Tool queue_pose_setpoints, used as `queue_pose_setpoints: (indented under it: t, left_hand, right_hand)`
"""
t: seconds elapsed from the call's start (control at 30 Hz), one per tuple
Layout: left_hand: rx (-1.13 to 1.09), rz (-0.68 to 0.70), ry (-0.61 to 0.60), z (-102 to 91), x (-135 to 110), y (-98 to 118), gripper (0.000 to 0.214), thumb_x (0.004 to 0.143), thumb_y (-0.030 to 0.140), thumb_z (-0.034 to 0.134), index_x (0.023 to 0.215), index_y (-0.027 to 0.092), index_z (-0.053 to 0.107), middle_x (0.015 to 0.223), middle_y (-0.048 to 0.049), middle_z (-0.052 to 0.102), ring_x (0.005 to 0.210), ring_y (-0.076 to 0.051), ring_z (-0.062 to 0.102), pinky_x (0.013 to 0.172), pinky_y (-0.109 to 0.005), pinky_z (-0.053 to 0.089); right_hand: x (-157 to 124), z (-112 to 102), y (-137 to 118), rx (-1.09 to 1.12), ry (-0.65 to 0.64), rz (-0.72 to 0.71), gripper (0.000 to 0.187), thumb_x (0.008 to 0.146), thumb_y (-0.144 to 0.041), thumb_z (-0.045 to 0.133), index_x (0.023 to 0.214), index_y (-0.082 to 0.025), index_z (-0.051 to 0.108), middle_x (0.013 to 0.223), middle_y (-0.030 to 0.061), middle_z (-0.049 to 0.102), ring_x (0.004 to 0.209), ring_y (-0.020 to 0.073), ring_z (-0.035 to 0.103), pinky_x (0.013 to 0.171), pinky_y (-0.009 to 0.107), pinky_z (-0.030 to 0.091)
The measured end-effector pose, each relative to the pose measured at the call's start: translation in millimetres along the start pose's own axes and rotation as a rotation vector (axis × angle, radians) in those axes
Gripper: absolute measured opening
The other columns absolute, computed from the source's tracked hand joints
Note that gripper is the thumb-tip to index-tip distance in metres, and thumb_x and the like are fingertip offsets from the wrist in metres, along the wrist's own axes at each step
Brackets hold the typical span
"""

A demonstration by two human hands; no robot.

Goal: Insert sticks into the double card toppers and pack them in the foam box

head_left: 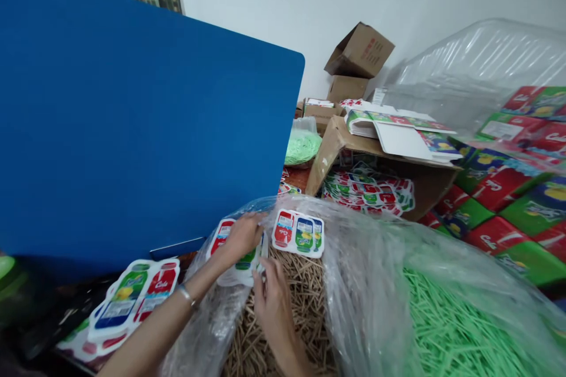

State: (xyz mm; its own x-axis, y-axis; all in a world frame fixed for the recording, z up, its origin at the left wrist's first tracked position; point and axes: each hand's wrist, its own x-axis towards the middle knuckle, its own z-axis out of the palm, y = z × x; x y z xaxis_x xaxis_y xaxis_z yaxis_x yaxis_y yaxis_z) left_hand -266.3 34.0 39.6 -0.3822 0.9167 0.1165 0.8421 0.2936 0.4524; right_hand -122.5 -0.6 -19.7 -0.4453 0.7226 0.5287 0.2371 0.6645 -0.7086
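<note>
My left hand (245, 235) is closed over the top of a die-cut card (242, 272) printed with red and green drink cans. At the card's right edge, the thumb and fingers of my right hand (274, 291) are pinched together on its white border. Whether this is one card or several I cannot tell. Just beyond my hands, a few similar cards (298, 234) lie overlapped on brown paper strips (305, 283), inside an open clear plastic bag (349, 271). Another stack of printed cards (137, 294) sits to the left, beside my left forearm.
A tall blue panel (145, 112) stands at the left. Green paper strips (460, 324) fill a bag at the right. Behind, a cardboard box (329, 153) on its side holds many cards, with flat printed cartons (398, 123) on top. Printed boxes (499, 194) are stacked at far right.
</note>
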Motion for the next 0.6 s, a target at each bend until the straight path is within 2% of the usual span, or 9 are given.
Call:
queue_pose_setpoints:
  t: [0.1, 0.2, 0.27, 0.47, 0.6]
  left_hand:
    - [0.019, -0.036, -0.130, 20.3, 36, 27, 0.027, 0.088, 0.030, 0.056, 0.112, 0.017, 0.058, 0.115, -0.0078, 0.061, 0.098, -0.022, 0.061, 0.084, -0.044, 0.050]
    - [0.035, -0.135, -0.188, 36.6, 65, 41, 0.030, 0.088, 0.030, 0.057, 0.115, 0.016, 0.056, 0.116, -0.0081, 0.060, 0.097, -0.022, 0.061, 0.080, -0.043, 0.052]
    - [0.030, -0.188, -0.204, 42.6, 75, 44, 0.031, 0.087, 0.029, 0.058, 0.116, 0.017, 0.055, 0.117, -0.0080, 0.059, 0.098, -0.023, 0.061, 0.080, -0.042, 0.051]
    - [-0.101, -0.236, -0.160, 44.9, 77, 48, 0.031, 0.087, 0.028, 0.058, 0.115, 0.017, 0.056, 0.117, -0.0082, 0.059, 0.098, -0.023, 0.060, 0.081, -0.042, 0.051]
    - [-0.304, -0.205, -0.063, 30.0, 67, 54, 0.026, 0.087, 0.030, 0.057, 0.109, 0.016, 0.059, 0.110, -0.0065, 0.062, 0.093, -0.021, 0.062, 0.078, -0.040, 0.052]
  right_hand:
    - [-32, -15, 2, 0.036, 0.036, 0.018, 0.027, 0.090, -0.019, 0.042, 0.114, -0.022, 0.053, 0.105, 0.0086, 0.063, 0.099, 0.0194, 0.062, 0.080, 0.029, 0.053]
    - [-57, -38, 17, -0.007, 0.037, 0.010, 0.029, 0.090, -0.018, 0.045, 0.117, -0.022, 0.054, 0.108, 0.0090, 0.064, 0.100, 0.0192, 0.063, 0.081, 0.027, 0.053]
    - [-70, -59, 29, -0.022, 0.053, 0.037, 0.028, 0.090, -0.019, 0.045, 0.116, -0.021, 0.055, 0.106, 0.0094, 0.065, 0.099, 0.0192, 0.063, 0.082, 0.027, 0.052]
    - [-93, -114, 43, 0.002, 0.175, 0.260, 0.023, 0.089, -0.026, 0.047, 0.104, -0.018, 0.062, 0.099, 0.0100, 0.068, 0.093, 0.0197, 0.065, 0.079, 0.028, 0.053]
    - [-96, -135, 42, 0.018, 0.185, 0.310, 0.021, 0.087, -0.028, 0.048, 0.097, -0.018, 0.065, 0.094, 0.0089, 0.069, 0.088, 0.0191, 0.064, 0.078, 0.029, 0.053]
